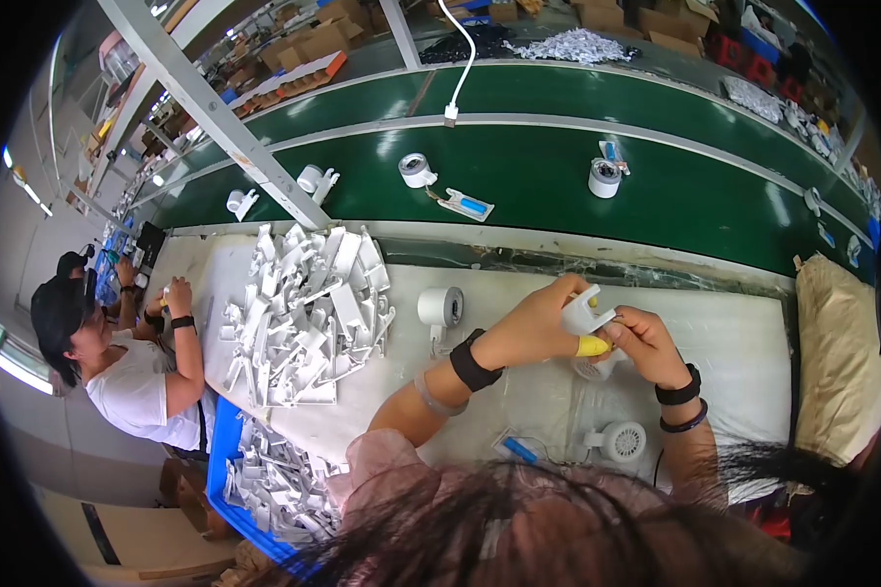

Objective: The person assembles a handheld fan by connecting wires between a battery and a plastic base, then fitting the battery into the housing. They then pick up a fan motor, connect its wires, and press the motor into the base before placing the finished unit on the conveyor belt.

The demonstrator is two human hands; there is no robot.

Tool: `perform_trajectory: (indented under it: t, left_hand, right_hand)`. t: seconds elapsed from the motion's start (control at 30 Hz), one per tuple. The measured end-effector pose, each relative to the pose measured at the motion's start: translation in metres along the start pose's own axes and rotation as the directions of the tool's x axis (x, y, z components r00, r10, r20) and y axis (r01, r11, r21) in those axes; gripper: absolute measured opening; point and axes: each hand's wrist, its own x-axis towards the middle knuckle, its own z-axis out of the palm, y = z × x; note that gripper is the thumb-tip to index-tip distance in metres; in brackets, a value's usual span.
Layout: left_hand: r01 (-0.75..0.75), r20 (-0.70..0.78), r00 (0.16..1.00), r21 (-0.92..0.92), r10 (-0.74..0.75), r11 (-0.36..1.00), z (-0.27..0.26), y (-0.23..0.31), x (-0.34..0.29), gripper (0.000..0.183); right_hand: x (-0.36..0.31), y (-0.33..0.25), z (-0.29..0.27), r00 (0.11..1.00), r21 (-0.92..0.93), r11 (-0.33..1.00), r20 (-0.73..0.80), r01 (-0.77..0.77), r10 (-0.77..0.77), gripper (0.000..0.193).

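My left hand (533, 328), with a yellow cover on one digit, is closed on a white plastic shell (582, 315) above the table. My right hand (653, 350) pinches at the lower right edge of that shell; whether a wire or another small part is between its fingers is hidden. Just below my hands is a white round fan head (597, 368), partly covered by them. Nearer to me lies another white fan head (623, 441) with a slotted grille, beside a blue cylindrical battery (519, 450). A white round motor housing (440, 306) sits left of my left hand.
A large pile of white plastic shells (308, 313) covers the table's left side. Below it stands a blue bin (227, 440) with more shells. Beyond the table runs a green conveyor belt (519, 171) carrying fan units. A co-worker (132, 377) works at left; a tan sack (837, 362) stands right.
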Motion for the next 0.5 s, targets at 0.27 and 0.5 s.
perform_trajectory:
  t: [0.27, 0.5]
  left_hand:
    - [-0.042, -0.019, 0.999, -0.042, 0.041, 0.998, -0.007, 0.007, -0.007, 0.048]
    - [-0.291, -0.044, 0.955, 0.036, 0.293, 0.956, 0.001, -0.011, 0.001, 0.05]
  right_hand:
    - [-0.006, -0.017, -0.01, 0.984, 0.187, 0.976, 0.159, -0.109, 0.08, 0.019]
    - [0.001, -0.014, 0.0, 0.996, -0.379, 0.922, 0.073, 0.083, -0.059, 0.017]
